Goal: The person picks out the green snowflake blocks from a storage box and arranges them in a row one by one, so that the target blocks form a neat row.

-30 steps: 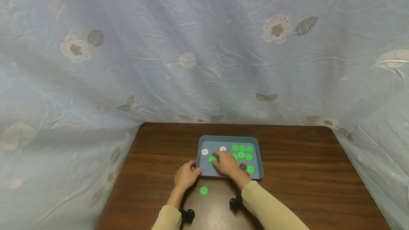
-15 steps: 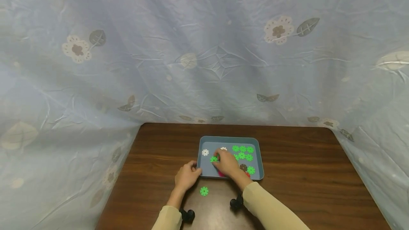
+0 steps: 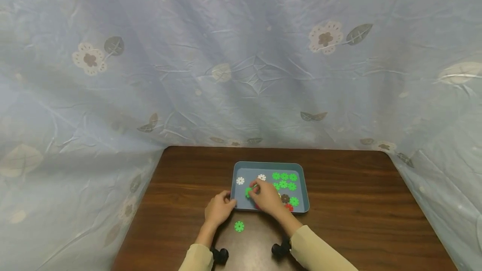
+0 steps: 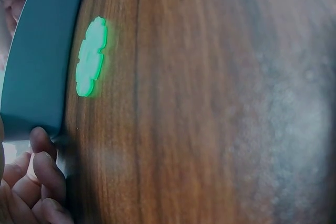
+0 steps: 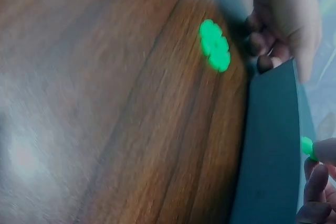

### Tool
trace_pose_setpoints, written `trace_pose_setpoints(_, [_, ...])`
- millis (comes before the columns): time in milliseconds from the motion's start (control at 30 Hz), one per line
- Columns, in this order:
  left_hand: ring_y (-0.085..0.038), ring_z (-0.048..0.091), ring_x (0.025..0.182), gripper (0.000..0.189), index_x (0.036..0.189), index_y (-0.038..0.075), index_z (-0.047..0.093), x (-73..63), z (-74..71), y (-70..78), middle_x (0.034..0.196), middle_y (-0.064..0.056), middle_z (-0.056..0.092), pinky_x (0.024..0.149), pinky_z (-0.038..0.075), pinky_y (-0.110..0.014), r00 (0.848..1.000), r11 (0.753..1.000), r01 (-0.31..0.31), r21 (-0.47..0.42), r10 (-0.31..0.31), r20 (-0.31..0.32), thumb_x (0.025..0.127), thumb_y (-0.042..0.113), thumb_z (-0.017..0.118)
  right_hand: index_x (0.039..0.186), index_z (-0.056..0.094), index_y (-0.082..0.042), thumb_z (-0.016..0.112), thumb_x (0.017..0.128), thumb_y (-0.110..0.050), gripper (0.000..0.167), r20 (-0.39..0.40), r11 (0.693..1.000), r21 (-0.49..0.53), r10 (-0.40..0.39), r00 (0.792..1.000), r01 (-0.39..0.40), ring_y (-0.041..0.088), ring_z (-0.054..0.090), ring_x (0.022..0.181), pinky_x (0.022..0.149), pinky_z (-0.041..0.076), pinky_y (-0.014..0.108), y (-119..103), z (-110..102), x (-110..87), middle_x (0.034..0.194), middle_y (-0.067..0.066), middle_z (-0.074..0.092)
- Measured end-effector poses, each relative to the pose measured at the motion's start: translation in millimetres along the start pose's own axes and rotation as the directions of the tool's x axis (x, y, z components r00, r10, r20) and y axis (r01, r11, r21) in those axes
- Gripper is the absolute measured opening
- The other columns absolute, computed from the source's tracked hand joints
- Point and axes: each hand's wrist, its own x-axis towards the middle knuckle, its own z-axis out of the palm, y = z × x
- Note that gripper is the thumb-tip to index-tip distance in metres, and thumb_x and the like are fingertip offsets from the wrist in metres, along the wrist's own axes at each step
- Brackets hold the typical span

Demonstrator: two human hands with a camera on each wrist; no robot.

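1. Nearest thing of interest: loose green snowflake disc, flat on the wood-grain table, just outside the tray's near edge. Neither hand touches it.
2. My left hand grips the near left corner of the blue-grey tray. I'd keep that hold light: enough to stop sliding, not enough to tip it.
3. Near right inside tray: red disc, brown disc, one green disc beside the brown.
4. My right hand is over the tray, finger and thumb narrowed on a pinched green piece. Second green shape shows just left of the fingertips; can't tell if joined to it or separate.
5. Handling advice, my judgement: pinch at the rim, leave slots uncovered, square up before any push. Looks thin, so side load could make it slip.
6. Farther: green cluster at back right; white discs at back left and just beyond my right fingertips.
7. Behind: floral cloth backdrop.
8. Views: left wrist gives my left fingertips at the tray corner, partly hidden from head. Right wrist shows the pinch clearly; head mostly covers it. Only head shows the layout inside the tray.
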Motion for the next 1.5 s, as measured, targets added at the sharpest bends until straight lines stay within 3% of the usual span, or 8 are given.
trace_pose_setpoints(200, [-0.012, 0.054, 0.059, 0.049, 0.126, 0.007, 0.071, 1.0, 0.4, -1.2, 0.068, 0.01, 0.059, 0.057, 0.041, -0.035, 1.0, 1.0, 0.0, -0.001, 0.0, -0.003, 0.085, 0.033, 0.067, 0.101, 0.07, -0.014, 0.076, 0.093, -0.018, 0.01, -0.023, 0.996, 0.088, -0.018, 1.0, 0.02, 0.003, 0.055, 0.055, 0.055, 0.047, 0.026, -14.1, -8.3, -14.8, 0.084, -0.007, 0.066])
trace_pose_setpoints(467, [-0.011, 0.054, 0.06, 0.045, 0.124, 0.008, 0.072, 0.4, 0.6, -2.7, 0.068, 0.01, 0.059, 0.058, 0.041, -0.036, 1.0, 1.0, -0.008, -0.004, 0.008, -0.005, 0.086, 0.032, 0.068, 0.098, 0.071, -0.018, 0.075, 0.094, -0.02, 0.007, -0.053, 0.989, 0.139, -0.04, 0.998, 0.047, 0.003, 0.055, 0.06, 0.057, 0.048, 0.026, -23.4, -12.9, -37.0, 0.081, -0.011, 0.064])
trace_pose_setpoints(733, [-0.011, 0.053, 0.06, 0.045, 0.123, 0.008, 0.072, -1.1, -0.4, -0.9, 0.069, 0.01, 0.058, 0.058, 0.041, -0.036, 1.0, 1.0, -0.012, -0.016, 0.012, -0.014, 0.086, 0.033, 0.066, 0.098, 0.07, -0.016, 0.076, 0.092, -0.017, 0.008, 0.008, 0.987, 0.158, -0.043, 0.999, 0.041, 0.001, 0.053, 0.053, 0.051, 0.046, 0.024, -19.7, -11.0, -64.4, 0.078, -0.013, 0.063])
trace_pose_setpoints(1033, [-0.011, 0.052, 0.058, 0.044, 0.124, 0.007, 0.072, -2.2, 0.5, -1.1, 0.069, 0.01, 0.059, 0.055, 0.04, -0.035, 1.0, 1.0, -0.021, -0.017, 0.021, -0.013, 0.087, 0.03, 0.067, 0.093, 0.069, -0.019, 0.078, 0.091, -0.02, 0.01, 0.093, 0.992, 0.122, -0.027, 0.995, 0.015, 0.0, 0.053, 0.057, 0.054, 0.045, 0.023, -1.8, -0.4, -82.5, 0.076, -0.016, 0.061])
trace_pose_setpoints(1300, [-0.011, 0.053, 0.058, 0.045, 0.123, 0.007, 0.072, -2.4, 1.3, -1.6, 0.069, 0.011, 0.059, 0.055, 0.04, -0.035, 1.0, 1.0, -0.019, -0.017, 0.019, -0.021, 0.086, 0.031, 0.066, 0.091, 0.068, -0.018, 0.08, 0.089, -0.017, 0.012, 0.093, 0.997, 0.074, -0.026, 0.995, 0.019, -0.002, 0.052, 0.06, 0.059, 0.045, 0.023, 6.0, 14.2, -87.9, 0.073, -0.018, 0.058])
trace_pose_setpoints(1500, [-0.012, 0.053, 0.058, 0.044, 0.123, 0.007, 0.073, -3.1, 1.0, -1.4, 0.069, 0.011, 0.059, 0.056, 0.04, -0.036, 1.0, 1.0, -0.014, -0.023, 0.014, -0.021, 0.086, 0.031, 0.067, 0.087, 0.068, -0.019, 0.08, 0.086, -0.016, 0.013, 0.046, 1.0, -0.008, -0.029, 0.999, 0.029, -0.002, 0.051, 0.062, 0.06, 0.045, 0.023, 6.5, 21.4, -89.2, 0.072, -0.02, 0.056])
